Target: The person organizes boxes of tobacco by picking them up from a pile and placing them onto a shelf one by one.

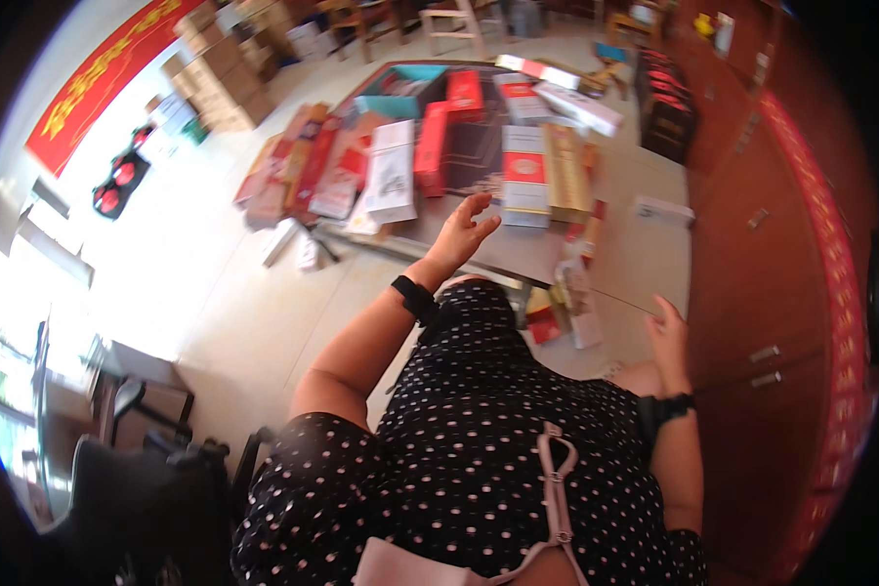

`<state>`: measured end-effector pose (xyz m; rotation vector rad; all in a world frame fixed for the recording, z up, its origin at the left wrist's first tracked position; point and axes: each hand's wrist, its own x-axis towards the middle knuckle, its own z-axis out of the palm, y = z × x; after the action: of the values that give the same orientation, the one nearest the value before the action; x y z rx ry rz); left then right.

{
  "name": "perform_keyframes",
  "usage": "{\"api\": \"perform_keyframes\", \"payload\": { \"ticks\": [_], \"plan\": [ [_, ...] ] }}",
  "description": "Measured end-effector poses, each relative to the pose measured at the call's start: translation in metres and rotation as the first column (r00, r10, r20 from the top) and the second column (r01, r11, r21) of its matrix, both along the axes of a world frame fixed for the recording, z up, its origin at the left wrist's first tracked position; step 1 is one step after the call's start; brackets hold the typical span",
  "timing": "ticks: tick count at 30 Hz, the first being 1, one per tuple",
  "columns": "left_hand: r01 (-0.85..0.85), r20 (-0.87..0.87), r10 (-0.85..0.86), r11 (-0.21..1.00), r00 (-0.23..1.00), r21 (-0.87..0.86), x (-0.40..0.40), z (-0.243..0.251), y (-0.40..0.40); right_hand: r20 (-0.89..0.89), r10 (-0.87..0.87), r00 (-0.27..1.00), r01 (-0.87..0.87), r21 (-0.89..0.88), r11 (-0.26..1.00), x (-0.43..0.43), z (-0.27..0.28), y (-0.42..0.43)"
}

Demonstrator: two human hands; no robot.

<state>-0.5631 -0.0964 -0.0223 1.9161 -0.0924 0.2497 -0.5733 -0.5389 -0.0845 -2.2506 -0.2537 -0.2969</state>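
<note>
My left hand (463, 236), with a black band at the wrist, is held over the near edge of a low table (483, 233), fingers apart and empty. Ahead of it a white box (392, 172) and a red box (431, 150) stand on the table. Beyond its fingertips, to the right, is a grey-and-red carton (524, 176) beside a gold carton (568, 172). My right hand (669, 340), also banded at the wrist, is low on the right near my leg, fingers apart, holding nothing. A teal open box (399, 91) lies at the table's far side.
Several cartons (579, 304) lie on the floor by the table's right corner. A white box (665, 211) lies near the wooden cabinets (762, 293). Small white boxes (282, 242) are at the table's left. A black office chair (146, 505) stands at lower left, stacked cardboard boxes (223, 80) farther off.
</note>
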Motion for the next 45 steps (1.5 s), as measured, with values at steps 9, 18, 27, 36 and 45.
{"api": "perform_keyframes", "payload": {
  "ticks": [9, 18, 27, 36, 45],
  "plan": [
    [-0.334, 0.001, 0.461, 0.644, 0.887, -0.688, -0.055, -0.025, 0.130, -0.317, -0.047, 0.947, 0.153, 0.319, 0.935, 0.020, 0.005, 0.007],
    [-0.567, -0.171, 0.766, 0.286, 0.620, -0.772, -0.012, -0.082, 0.247, -0.114, 0.313, 0.943, -0.192, 0.581, 0.791, 0.027, 0.135, 0.136],
    [-0.831, -0.402, 0.855, 0.058, 0.328, -0.554, 0.028, -0.076, 0.257, -0.115, 0.476, 0.872, -0.335, 0.569, 0.751, -0.004, 0.147, 0.190],
    [-0.890, -0.221, 0.890, 0.319, 0.400, -0.326, 0.032, -0.061, 0.249, -0.205, 0.363, 0.909, -0.191, 0.569, 0.800, -0.013, 0.128, 0.166],
    [-0.789, 0.066, 0.895, 0.422, 0.441, -0.446, -0.014, -0.021, 0.200, -0.220, 0.441, 0.870, -0.232, 0.606, 0.761, -0.027, 0.127, 0.174]
  ]
}}
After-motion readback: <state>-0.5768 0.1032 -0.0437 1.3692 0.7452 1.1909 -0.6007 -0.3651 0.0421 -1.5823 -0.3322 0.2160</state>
